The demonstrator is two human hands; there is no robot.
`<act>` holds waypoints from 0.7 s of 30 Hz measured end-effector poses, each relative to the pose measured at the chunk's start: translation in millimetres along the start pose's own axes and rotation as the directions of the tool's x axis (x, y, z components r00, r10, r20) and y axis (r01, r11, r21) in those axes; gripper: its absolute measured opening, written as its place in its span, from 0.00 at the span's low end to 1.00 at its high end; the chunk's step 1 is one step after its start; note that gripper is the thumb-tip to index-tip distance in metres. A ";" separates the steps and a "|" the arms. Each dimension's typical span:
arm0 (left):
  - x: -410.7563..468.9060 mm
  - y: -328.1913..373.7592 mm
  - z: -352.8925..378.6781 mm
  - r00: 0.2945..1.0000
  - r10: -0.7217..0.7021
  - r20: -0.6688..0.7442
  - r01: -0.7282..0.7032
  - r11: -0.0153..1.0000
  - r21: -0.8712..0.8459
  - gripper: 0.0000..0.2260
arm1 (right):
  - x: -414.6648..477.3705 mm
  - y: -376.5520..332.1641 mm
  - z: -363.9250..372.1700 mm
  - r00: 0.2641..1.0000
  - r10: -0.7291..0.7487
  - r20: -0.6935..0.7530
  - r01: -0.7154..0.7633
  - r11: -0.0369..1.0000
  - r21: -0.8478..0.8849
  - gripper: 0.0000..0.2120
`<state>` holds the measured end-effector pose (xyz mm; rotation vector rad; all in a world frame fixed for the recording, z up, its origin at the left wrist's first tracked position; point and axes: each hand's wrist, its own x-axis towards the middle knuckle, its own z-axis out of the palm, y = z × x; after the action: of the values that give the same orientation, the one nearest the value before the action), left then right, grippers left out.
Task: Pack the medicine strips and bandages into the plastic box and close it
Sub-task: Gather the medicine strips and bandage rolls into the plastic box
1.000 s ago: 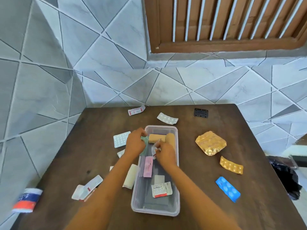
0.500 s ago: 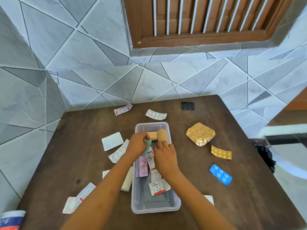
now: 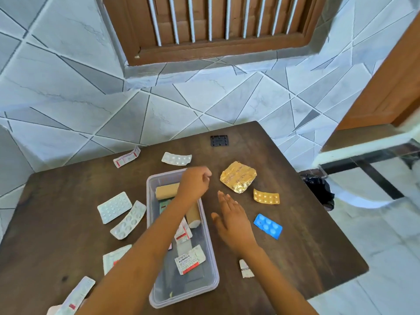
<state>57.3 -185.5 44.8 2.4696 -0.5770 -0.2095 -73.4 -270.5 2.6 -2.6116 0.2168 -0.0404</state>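
Note:
The clear plastic box (image 3: 211, 264) stands open mid-table, holding two tan bandage rolls (image 3: 166, 191), a white-and-red strip (image 3: 190, 259) and other strips. My left hand (image 3: 196, 184) hovers over the box's far right corner, fingers curled, nothing visible in it. My right hand (image 3: 231, 218) is flat and open just right of the box, holding nothing. A crumpled gold strip (image 3: 238, 179), an orange strip (image 3: 266, 197) and a blue strip (image 3: 268, 226) lie to the right. Two white strips (image 3: 114, 207) (image 3: 128, 220) lie left of the box.
More strips lie at the far edge (image 3: 176, 158) (image 3: 126, 157), at the near left (image 3: 78, 295) (image 3: 113, 258) and near my right forearm (image 3: 246, 268). A small black plate (image 3: 219, 140) sits at the back. The wooden table (image 3: 318, 258) meets a tiled wall; a black bag (image 3: 318, 189) lies off its right edge.
Both hands left the items inside the box. My left hand moved to the box's far right corner; my right hand opened and moved out to the right. The camera turned right.

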 end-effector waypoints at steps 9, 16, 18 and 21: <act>48.3 37.9 92.3 0.868 -0.396 0.298 0.427 0.903 -0.043 0.38 | 1.6 100.9 -4.6 0.949 0.313 -0.023 -0.309 0.918 -0.250 0.32; 62.2 42.3 104.9 0.909 -0.213 0.358 0.055 0.913 0.405 0.38 | 2.3 117.6 1.6 0.969 0.248 0.016 -0.240 0.952 -0.192 0.32; 60.9 42.6 105.2 0.931 -0.186 0.314 0.041 0.907 0.418 0.35 | 1.1 118.4 1.2 0.969 0.245 0.028 -0.237 0.956 -0.172 0.31; 53.4 40.9 99.4 0.946 -0.196 0.256 0.092 0.924 0.370 0.32 | 2.7 116.7 0.4 0.968 0.250 0.012 -0.244 0.955 -0.169 0.30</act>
<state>63.2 -290.3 -13.5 2.8613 -0.5931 -0.5814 -87.7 -370.5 -55.8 -2.7270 0.5549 0.1141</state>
